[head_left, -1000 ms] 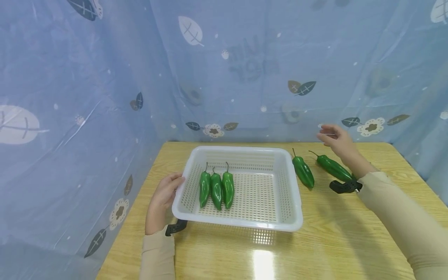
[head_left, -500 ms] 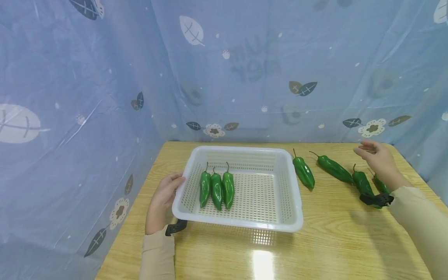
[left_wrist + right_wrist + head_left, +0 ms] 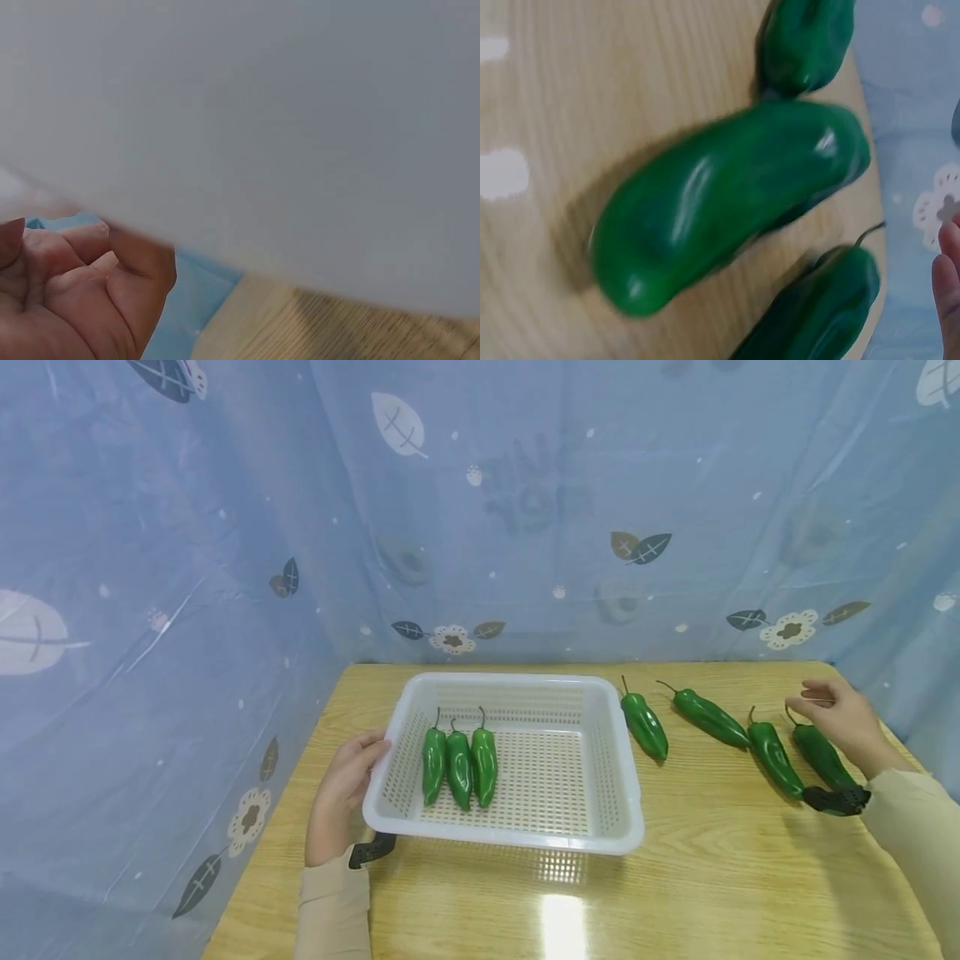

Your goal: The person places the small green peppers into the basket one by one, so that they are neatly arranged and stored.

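My left hand point(image 3: 345, 781) grips the left rim of a white plastic basket point(image 3: 510, 840); in the left wrist view the basket wall point(image 3: 247, 135) covers most of the picture, hiding some fingers. Three green peppers point(image 3: 459, 770) lie side by side in the basket's left half, stems pointing away. My right hand point(image 3: 843, 722), fingers loosely bent and holding nothing, hovers at the stem end of the rightmost pepper point(image 3: 822, 758). Beside that lies another green pepper point(image 3: 775, 762). In the right wrist view, fingertips point(image 3: 948, 262) show at the right edge, apart from the peppers point(image 3: 727, 206).
Two more green peppers, one near the basket's right side point(image 3: 645, 728) and one farther right point(image 3: 711, 720), lie on the wooden table point(image 3: 697, 877). A blue patterned curtain point(image 3: 517, 510) hangs behind the table and along its left.
My right hand has travelled right and lower, passing over the loose peppers and uncovering the two rightmost ones. My left hand stays on the basket rim; basket and peppers keep their places.
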Tool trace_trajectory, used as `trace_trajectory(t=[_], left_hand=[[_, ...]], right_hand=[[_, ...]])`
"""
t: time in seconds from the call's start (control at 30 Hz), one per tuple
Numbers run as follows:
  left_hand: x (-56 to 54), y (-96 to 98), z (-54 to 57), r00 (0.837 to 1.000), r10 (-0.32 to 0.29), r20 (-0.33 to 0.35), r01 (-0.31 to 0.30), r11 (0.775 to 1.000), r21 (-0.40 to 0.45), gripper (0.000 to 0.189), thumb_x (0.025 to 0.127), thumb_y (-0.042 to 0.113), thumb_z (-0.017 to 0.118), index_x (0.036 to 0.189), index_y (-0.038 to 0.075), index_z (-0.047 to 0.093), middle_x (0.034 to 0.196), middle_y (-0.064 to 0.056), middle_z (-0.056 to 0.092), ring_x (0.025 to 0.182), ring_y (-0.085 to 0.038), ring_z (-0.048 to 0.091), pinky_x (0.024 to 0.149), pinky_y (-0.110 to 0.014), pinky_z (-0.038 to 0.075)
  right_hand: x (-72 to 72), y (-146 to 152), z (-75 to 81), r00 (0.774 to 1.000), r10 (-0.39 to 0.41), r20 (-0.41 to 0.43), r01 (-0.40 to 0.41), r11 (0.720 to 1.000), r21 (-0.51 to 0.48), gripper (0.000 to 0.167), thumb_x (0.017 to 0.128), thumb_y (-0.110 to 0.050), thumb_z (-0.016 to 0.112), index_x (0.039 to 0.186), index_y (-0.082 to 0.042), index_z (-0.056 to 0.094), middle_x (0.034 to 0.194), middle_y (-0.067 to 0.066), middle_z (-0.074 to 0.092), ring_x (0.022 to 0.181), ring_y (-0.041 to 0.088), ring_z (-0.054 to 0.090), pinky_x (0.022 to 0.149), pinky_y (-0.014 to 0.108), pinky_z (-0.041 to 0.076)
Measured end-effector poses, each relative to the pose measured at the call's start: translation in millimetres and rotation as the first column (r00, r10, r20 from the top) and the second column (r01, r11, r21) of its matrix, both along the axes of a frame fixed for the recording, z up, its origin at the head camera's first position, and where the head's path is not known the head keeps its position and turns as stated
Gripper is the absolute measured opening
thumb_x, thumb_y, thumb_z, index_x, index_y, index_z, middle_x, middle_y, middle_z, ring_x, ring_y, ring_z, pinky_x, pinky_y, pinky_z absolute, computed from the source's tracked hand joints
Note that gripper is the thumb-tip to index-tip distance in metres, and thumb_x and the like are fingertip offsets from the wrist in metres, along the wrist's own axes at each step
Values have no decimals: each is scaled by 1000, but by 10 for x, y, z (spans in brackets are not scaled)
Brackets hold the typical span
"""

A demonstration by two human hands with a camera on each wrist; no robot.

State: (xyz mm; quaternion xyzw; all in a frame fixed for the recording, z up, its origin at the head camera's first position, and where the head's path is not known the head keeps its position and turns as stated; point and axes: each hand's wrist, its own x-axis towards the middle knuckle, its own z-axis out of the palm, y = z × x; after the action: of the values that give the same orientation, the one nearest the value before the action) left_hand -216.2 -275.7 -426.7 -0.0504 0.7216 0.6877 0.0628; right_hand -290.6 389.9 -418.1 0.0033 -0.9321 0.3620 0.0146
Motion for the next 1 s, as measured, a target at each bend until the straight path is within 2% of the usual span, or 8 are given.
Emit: trace_trajectory(t=[0.23, 0.4, 0.6, 0.8, 1.0], left_hand=[[19, -6, 36, 1000, -1, 5, 1, 1000, -13, 44, 101, 20, 45, 138, -5, 39, 122, -24, 56, 95, -19, 65, 82, -36, 56], [23, -9, 48, 1000, 2, 12, -2, 1000, -10, 44, 101, 19, 45, 137, -5, 40, 120, -23, 57, 95, -19, 66, 81, -36, 56], [3, -23, 10, 1000, 3, -2, -3, 1000, 0, 44, 101, 20, 47, 136, -6, 40, 116, -18, 60, 93, -17, 66, 79, -33, 56], [-2, -15, -9, 1000, -1, -3, 1, 1000, 3, 44, 101, 20, 46, 136, -6, 40, 115, -18, 60, 93, -17, 67, 80, -34, 57], [5, -35, -21, 1000, -22, -9, 22, 1000, 5, 46, 100, 22, 47, 137, -6, 39, 111, -13, 62, 91, -17, 67, 79, -35, 57]], right_hand=[[36, 136, -116, 999, 40, 10, -41, 997, 70, 70, 100, -35, 43, 141, 16, 21, 132, 43, 30, 111, 55, 35, 78, 61, 42], [65, 255, -210, 995, 85, 47, -88, 994, 67, 70, 99, -35, 46, 143, 13, 19, 135, 44, 26, 114, 57, 31, 79, 63, 40], [54, 350, -297, 982, 142, 122, -151, 986, 72, 71, 99, -34, 47, 145, 10, 17, 136, 47, 20, 117, 64, 25, 81, 68, 36], [77, 378, -362, 973, 159, 165, -173, 982, 74, 72, 99, -35, 49, 145, 10, 18, 138, 46, 19, 117, 63, 27, 81, 68, 39], [91, 380, -401, 968, 174, 180, -187, 980, 60, 72, 98, -36, 50, 146, 8, 18, 141, 45, 17, 117, 63, 27, 83, 67, 40]])
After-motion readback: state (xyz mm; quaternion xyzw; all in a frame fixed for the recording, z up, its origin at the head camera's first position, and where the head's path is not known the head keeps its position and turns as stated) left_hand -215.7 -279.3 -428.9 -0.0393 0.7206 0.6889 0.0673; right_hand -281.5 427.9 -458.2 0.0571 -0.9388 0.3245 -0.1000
